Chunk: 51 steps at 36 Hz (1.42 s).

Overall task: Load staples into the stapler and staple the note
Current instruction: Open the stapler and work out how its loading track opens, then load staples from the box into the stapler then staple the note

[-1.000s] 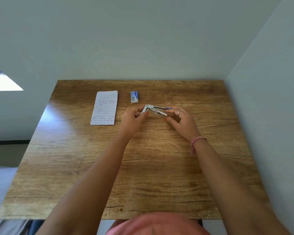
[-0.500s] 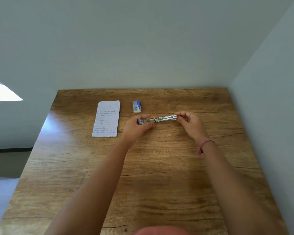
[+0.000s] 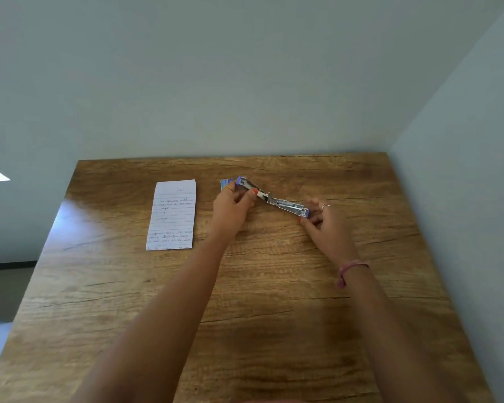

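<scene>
Held stapler (image 3: 272, 198) swung open above table (image 3: 274, 286), left hand (image 3: 233, 209) gripping far end, right hand (image 3: 328, 225) pinching near end. Left note (image 3: 171, 215) flat beside. Staple box (image 3: 226, 183) behind left hand.

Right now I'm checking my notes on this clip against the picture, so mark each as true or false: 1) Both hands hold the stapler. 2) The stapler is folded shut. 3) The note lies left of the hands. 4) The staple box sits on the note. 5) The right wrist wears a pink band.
1) True: the left hand grips one end of the stapler and the right hand holds the other.
2) False: it is swung open into a long line.
3) True: the note lies flat on the table, left of both hands.
4) False: the staple box lies on the wood, apart from the note, partly behind the left hand.
5) True: pink band.
</scene>
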Each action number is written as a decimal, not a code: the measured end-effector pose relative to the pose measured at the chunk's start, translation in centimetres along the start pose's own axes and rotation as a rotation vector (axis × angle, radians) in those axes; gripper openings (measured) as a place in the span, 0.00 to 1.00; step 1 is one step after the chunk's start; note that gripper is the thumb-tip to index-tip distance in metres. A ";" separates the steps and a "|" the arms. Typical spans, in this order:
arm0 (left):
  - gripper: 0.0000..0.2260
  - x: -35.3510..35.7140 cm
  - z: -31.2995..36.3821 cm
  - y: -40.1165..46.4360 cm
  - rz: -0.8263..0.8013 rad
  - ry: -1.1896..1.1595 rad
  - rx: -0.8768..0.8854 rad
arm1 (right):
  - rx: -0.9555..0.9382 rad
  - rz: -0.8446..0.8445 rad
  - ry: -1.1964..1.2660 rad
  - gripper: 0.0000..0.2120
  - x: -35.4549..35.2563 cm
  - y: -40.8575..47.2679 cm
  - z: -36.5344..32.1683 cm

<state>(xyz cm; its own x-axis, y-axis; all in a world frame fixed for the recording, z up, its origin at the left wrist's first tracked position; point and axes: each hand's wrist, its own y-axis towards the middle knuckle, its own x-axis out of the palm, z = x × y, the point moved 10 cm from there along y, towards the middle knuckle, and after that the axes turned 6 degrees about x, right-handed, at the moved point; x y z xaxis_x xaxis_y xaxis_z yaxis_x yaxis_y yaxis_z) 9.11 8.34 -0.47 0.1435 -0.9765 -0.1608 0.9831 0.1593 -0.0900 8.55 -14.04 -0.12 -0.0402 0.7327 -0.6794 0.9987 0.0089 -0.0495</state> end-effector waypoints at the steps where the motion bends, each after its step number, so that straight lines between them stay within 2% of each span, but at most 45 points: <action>1: 0.05 0.1 0.1 0.3 0.004 -0.004 0.002 | 0.000 0.006 -0.031 0.19 -0.1 -0.1 -0.1; 5: 0.10 0.6 0.3 0.9 0.010 -0.015 -0.002 | -0.044 0.057 -0.137 0.16 -0.5 -0.6 -0.8; 9: 0.20 1.2 0.6 1.1 0.000 -0.012 -0.019 | -0.010 0.099 -0.067 0.13 -0.8 -1.5 -0.4; 12: 0.24 1.9 0.9 1.3 -0.041 0.019 -0.018 | 0.063 0.138 -0.013 0.12 -1.0 -2.0 0.5; 19: 0.21 1.9 0.9 1.0 -0.032 0.007 0.018 | 0.205 0.113 0.090 0.12 -0.4 -2.1 1.3; 26: 0.13 -1.2 0.7 0.0 0.137 0.035 0.076 | 0.357 0.060 0.210 0.13 0.3 -1.6 2.4; 32: 0.11 -4.4 -0.3 -0.7 0.275 0.066 0.092 | 0.353 0.072 0.195 0.13 0.2 -1.6 2.3; 37: 0.12 -5.8 -0.1 -0.8 0.332 0.196 0.153 | 0.323 0.083 0.161 0.13 0.0 -1.9 1.9; 40: 0.13 -5.3 -0.3 -0.7 0.282 0.234 0.151 | 0.316 0.086 0.144 0.14 -0.1 -1.8 1.8; 43: 0.21 -4.1 -1.0 -0.5 0.186 0.294 0.092 | 0.307 0.075 0.140 0.15 -0.1 -1.9 1.8; 47: 0.32 -3.1 -0.5 -0.3 0.123 0.437 0.106 | 0.302 0.042 0.172 0.21 -0.1 -1.8 2.0; 51: 0.36 -2.7 -0.3 0.4 0.068 0.544 0.124 | 0.305 -0.005 0.175 0.23 -0.3 -1.5 2.2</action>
<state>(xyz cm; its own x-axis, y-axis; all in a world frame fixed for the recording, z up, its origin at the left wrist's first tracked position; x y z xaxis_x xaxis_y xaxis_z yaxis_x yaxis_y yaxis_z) 9.08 11.09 -0.37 0.1600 -0.7439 -0.6488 0.9844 0.1686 0.0494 6.96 -15.83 -1.45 -0.0128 0.8392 -0.5437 0.9425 -0.1715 -0.2869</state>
